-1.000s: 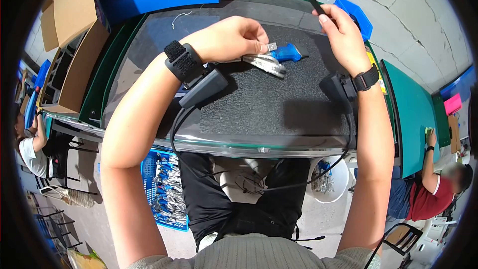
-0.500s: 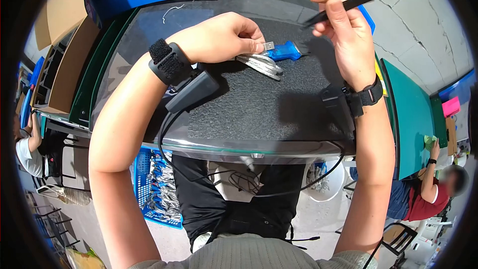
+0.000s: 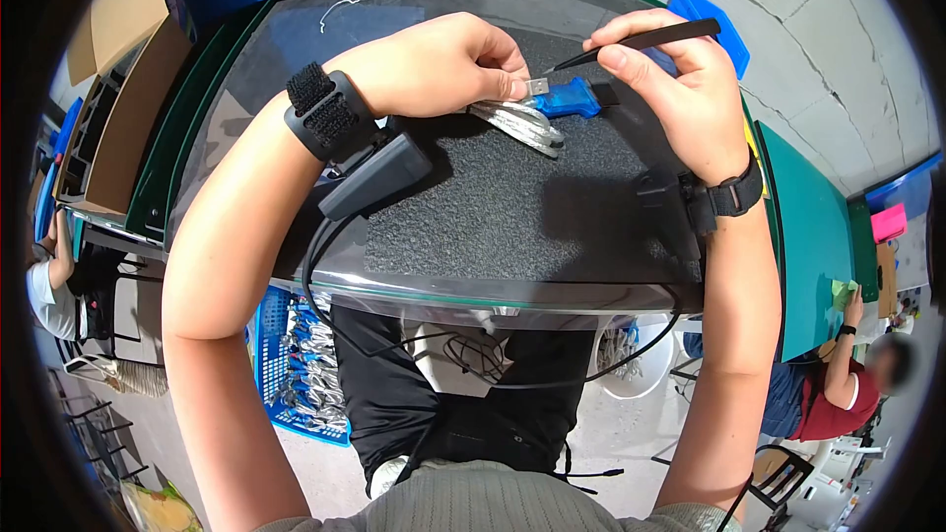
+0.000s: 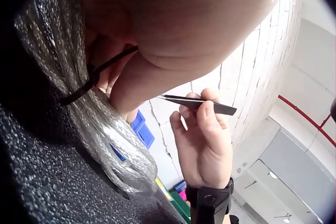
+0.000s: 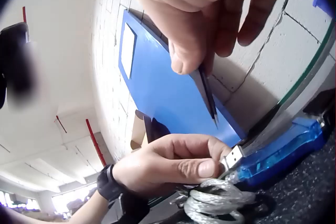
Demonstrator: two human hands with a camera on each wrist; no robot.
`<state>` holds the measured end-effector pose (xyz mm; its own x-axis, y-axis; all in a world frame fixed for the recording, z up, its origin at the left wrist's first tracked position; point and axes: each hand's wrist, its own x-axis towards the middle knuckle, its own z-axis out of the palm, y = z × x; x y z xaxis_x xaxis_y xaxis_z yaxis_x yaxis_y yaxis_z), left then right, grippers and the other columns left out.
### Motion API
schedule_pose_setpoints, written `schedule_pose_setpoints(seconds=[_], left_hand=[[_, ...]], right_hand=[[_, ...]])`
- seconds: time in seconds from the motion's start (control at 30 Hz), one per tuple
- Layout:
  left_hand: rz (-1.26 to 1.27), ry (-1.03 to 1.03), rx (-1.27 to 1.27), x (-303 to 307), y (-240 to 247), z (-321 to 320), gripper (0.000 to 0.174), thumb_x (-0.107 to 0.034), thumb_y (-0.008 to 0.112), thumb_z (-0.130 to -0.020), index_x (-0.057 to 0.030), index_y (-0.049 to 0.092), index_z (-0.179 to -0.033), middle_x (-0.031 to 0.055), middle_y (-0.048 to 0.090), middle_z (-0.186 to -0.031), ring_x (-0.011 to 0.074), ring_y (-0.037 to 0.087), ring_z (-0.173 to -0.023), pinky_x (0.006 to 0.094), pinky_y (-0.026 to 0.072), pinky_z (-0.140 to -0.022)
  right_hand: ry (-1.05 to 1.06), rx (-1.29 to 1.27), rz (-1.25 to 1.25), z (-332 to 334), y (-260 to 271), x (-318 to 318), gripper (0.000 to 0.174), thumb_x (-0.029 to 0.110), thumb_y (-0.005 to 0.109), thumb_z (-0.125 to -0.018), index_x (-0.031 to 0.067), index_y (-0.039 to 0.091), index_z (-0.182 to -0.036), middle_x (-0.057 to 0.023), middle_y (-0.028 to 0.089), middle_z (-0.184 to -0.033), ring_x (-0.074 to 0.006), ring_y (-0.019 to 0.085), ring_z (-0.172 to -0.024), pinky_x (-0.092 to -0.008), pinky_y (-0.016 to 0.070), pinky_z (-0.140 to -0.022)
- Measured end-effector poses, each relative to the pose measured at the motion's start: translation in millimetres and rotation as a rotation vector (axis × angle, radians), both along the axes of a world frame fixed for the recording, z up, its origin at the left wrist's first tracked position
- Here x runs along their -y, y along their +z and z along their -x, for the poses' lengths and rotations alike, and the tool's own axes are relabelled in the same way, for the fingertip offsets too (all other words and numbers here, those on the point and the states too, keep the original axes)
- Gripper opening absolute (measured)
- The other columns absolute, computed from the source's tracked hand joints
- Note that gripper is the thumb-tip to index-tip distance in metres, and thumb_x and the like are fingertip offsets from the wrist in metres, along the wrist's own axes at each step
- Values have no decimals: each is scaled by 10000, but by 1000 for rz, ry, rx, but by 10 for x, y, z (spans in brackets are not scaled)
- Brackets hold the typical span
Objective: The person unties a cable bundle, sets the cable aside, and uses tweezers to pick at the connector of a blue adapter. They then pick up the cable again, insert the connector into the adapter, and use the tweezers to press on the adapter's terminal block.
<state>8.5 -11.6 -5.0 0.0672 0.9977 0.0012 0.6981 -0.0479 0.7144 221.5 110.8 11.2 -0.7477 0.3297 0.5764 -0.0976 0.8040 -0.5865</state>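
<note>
Left hand: fingers curled, thumb and forefinger pinching the metal plug of a blue USB adapter. Adapter lying flat at 12 o'clock on the black foam mat, plug end toward 9 o'clock. Silver braided cable coiled just beside the adapter at its 7 o'clock, partly under the left palm, touching the mat. Right hand: fingers closed round black tweezers, gripped between thumb and forefinger, tip aimed toward 8 o'clock and poised just above the plug, with a small gap showing in the right wrist view. Blue bin at 1 o'clock beyond the mat. Cardboard boxes at 10 o'clock. Blue crate holding more silver cables at 7 o'clock, below the glass table edge.
</note>
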Motion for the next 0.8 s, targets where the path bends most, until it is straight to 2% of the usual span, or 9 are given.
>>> schedule_pose_setpoints(seconds=[0.23, 0.37, 0.67, 0.73, 0.8], left_hand=[[28, 21, -21, -1, 18, -12, 264, -248, 619, -970, 0, 672, -1045, -2, 651, -808, 66, 552, -757, 250, 457, -708], [15, 23, -3, -1, -1, -11, 262, -240, 613, -973, 3, 672, -1048, -2, 651, -809, 64, 554, -758, 248, 457, -708], [6, -6, 15, -11, -13, 8, 275, -253, 614, -975, 4, 673, -1056, 0, 653, -811, 61, 549, -756, 243, 453, -708], [10, 4, -5, -11, -8, 5, 287, -266, 617, -974, 2, 675, -1055, 0, 650, -806, 60, 543, -753, 242, 452, -707], [9, 7, -6, -6, -1, 1, 287, -267, 619, -973, 2, 676, -1053, -1, 648, -803, 60, 540, -752, 242, 451, -707]], right_hand=[[0, 43, -143, 22, -5, 17, 132, 112, 705, -834, 21, 719, -929, -66, 712, -926, -193, 661, -889, -311, 507, -822], [-6, 42, -175, 30, -8, 29, 132, 120, 704, -832, 27, 720, -924, -69, 712, -923, -198, 662, -888, -314, 508, -820], [15, 23, -418, 51, 2, 51, 92, 115, 721, -783, 65, 741, -858, -24, 717, -891, -217, 634, -881, -324, 499, -829], [45, 5, -547, 56, 22, 75, 82, 109, 738, -764, 82, 738, -842, -7, 712, -871, -215, 627, -858, -330, 501, -797], [49, -9, -560, 62, 17, 96, 74, 106, 743, -758, 89, 736, -830, 1, 710, -870, -212, 624, -849, -330, 502, -784]])
